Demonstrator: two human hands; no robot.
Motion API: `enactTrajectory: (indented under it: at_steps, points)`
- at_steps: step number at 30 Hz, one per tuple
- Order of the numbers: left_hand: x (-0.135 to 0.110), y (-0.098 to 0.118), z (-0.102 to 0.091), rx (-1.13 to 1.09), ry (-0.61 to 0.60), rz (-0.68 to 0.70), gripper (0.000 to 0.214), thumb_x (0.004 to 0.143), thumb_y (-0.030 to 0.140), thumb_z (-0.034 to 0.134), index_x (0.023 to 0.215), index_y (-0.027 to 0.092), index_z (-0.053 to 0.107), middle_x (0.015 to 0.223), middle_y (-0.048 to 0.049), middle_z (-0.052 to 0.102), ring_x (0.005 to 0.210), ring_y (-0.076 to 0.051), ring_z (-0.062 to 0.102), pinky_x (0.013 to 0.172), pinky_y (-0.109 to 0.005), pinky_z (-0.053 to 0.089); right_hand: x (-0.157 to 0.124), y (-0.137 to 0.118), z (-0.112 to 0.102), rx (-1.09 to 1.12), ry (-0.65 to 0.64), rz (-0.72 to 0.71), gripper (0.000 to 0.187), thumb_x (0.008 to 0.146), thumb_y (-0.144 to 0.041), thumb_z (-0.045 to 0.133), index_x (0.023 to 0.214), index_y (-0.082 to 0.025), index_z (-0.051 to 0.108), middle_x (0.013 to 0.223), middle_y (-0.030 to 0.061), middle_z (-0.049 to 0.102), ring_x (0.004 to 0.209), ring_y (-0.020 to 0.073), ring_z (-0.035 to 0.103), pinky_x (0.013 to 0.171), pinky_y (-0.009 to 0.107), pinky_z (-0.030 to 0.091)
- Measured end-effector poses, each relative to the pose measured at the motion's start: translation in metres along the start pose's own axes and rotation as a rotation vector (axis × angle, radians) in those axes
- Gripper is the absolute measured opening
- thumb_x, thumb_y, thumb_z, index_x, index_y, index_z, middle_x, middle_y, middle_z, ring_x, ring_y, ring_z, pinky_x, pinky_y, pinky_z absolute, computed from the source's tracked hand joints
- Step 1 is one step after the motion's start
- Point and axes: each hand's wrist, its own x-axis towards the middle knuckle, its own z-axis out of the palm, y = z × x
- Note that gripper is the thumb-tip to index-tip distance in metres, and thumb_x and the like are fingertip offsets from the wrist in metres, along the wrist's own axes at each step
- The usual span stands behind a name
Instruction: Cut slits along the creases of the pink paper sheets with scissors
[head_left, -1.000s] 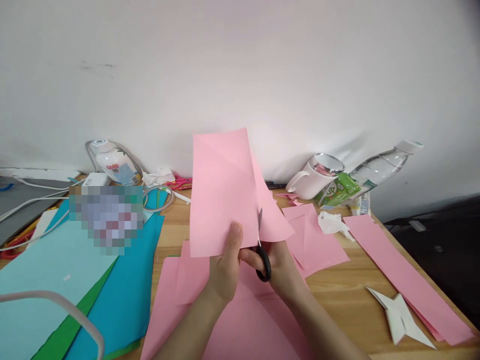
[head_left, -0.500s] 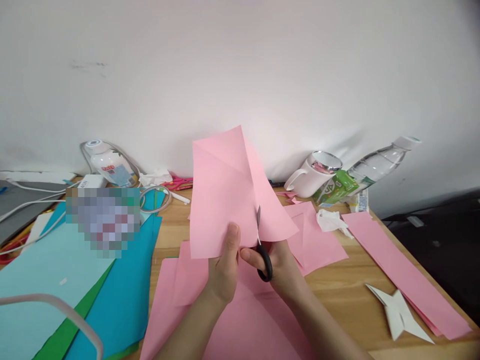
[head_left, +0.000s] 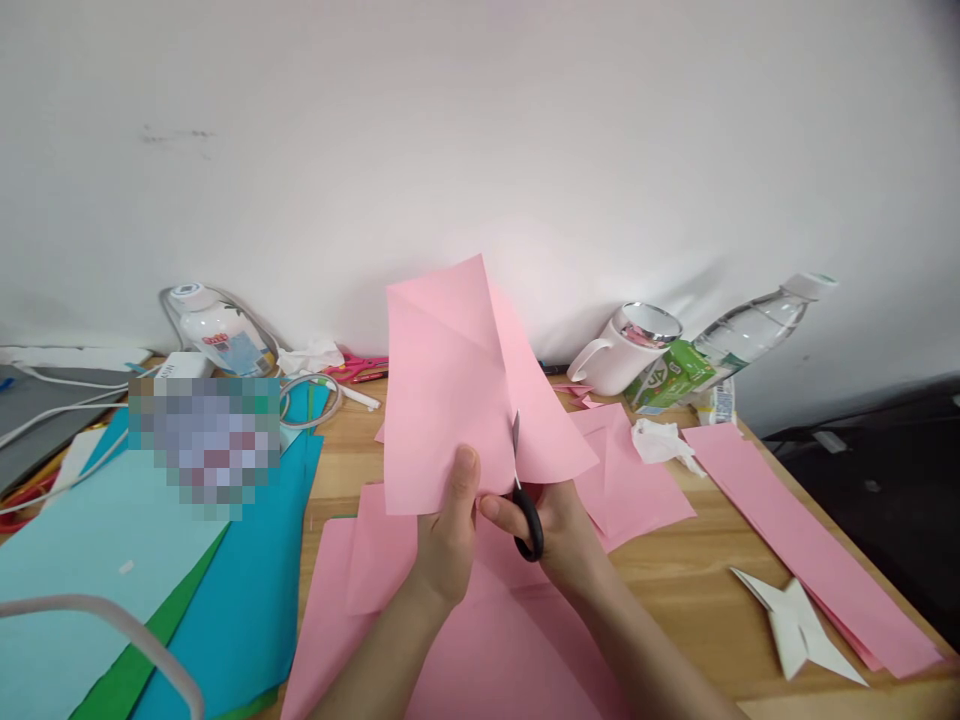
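Observation:
My left hand point(head_left: 451, 530) pinches the lower edge of a sheet of pink paper point(head_left: 446, 390), thumb on the near face and the other fingers hidden behind. The sheet stands up before me, creased near its top and slit from below. Through the black handle of a pair of scissors point(head_left: 529, 525) passes the thumb of my right hand point(head_left: 559, 530); its other fingers are mostly covered. One blade shows in the slit, and the paper's right flap bends away over my right hand. More pink sheets point(head_left: 517, 650) lie beneath both wrists.
Blue paper point(head_left: 247, 600) and light-blue paper point(head_left: 82, 590) spread on the left beneath a cable. Along the wall stand a white bottle point(head_left: 225, 335), a mug point(head_left: 619, 355), a green carton point(head_left: 671, 375) and a tilted clear bottle point(head_left: 754, 325). Pink strips point(head_left: 810, 550) and a folded white star point(head_left: 799, 625) lie right.
Almost nothing differs. The pink sheet's left part has shifted very slightly to the right, while both hands and the scissors keep nearly the same position.

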Motion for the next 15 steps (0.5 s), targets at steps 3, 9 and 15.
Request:
enactTrajectory:
  at_steps: [3, 9, 15]
  points:
    - [0.0004, -0.0017, -0.0017, -0.010, -0.024, -0.008, 0.041, 0.076, 0.043, 0.063, 0.112, 0.023, 0.063, 0.121, -0.0050, 0.063, 0.131, -0.025, 0.037, 0.108, -0.037, 0.033, 0.0000, 0.0007, -0.0002, -0.013, 0.008, 0.006, 0.068, 0.061, -0.057, 0.072, 0.117, -0.022, 0.056, 0.089, 0.0090, 0.071, 0.098, 0.0310, 0.063, 0.088, 0.045, 0.048]
    - [0.0017, -0.0052, -0.0072, 0.020, -0.039, 0.022, 0.034, 0.082, 0.040, 0.058, 0.110, 0.022, 0.063, 0.122, -0.0035, 0.062, 0.133, -0.021, 0.034, 0.109, -0.033, 0.031, 0.0009, 0.0008, -0.0010, -0.039, 0.017, 0.000, 0.063, 0.062, -0.057, 0.072, 0.113, -0.024, 0.058, 0.083, 0.0071, 0.071, 0.092, 0.0300, 0.064, 0.088, 0.045, 0.048]
    - [0.0018, -0.0028, -0.0049, -0.008, -0.064, 0.001, 0.031, 0.081, 0.040, 0.058, 0.107, 0.024, 0.065, 0.123, -0.0026, 0.061, 0.133, -0.021, 0.033, 0.108, -0.031, 0.033, 0.0000, -0.0003, -0.0003, -0.079, 0.045, 0.015, 0.054, 0.062, -0.054, 0.073, 0.104, -0.021, 0.062, 0.073, 0.0051, 0.067, 0.066, 0.0229, 0.062, 0.068, 0.037, 0.052]
